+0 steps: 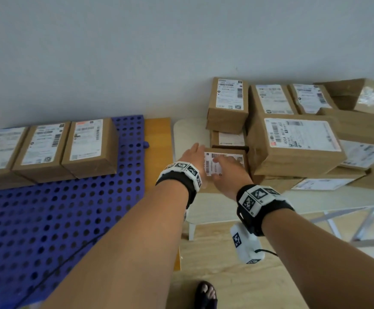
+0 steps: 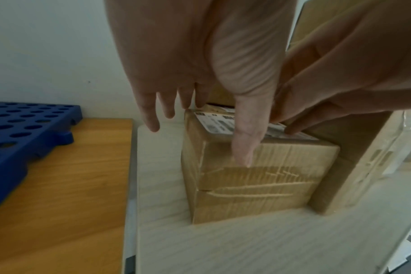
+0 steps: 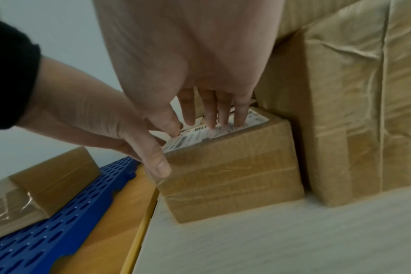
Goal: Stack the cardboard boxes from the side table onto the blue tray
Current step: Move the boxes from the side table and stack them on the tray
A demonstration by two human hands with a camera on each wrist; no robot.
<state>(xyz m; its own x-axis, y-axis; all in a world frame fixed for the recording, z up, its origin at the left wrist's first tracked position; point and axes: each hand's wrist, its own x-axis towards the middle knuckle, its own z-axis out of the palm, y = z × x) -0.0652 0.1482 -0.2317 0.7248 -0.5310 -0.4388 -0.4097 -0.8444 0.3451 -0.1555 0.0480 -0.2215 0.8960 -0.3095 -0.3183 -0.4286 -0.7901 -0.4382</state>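
A small cardboard box (image 1: 225,156) with a white label stands at the front left of the pile on the pale side table (image 1: 188,134). My left hand (image 1: 196,153) reaches over its left edge with straight fingers (image 2: 153,120), the thumb lying over the near top edge. My right hand (image 1: 226,168) lays straight fingers (image 3: 223,118) flat on the label. The box (image 2: 258,178) sits on the table, pressed against a larger box (image 3: 340,129). The blue perforated tray (image 1: 70,208) lies to the left with three labelled boxes (image 1: 45,150) in a row at its far end.
Several more cardboard boxes are piled on the side table, including a big one (image 1: 297,146) right of the small box and a stack (image 1: 228,101) behind it. The tray rests on a wooden table (image 1: 157,134). My foot (image 1: 206,295) is on the wooden floor below.
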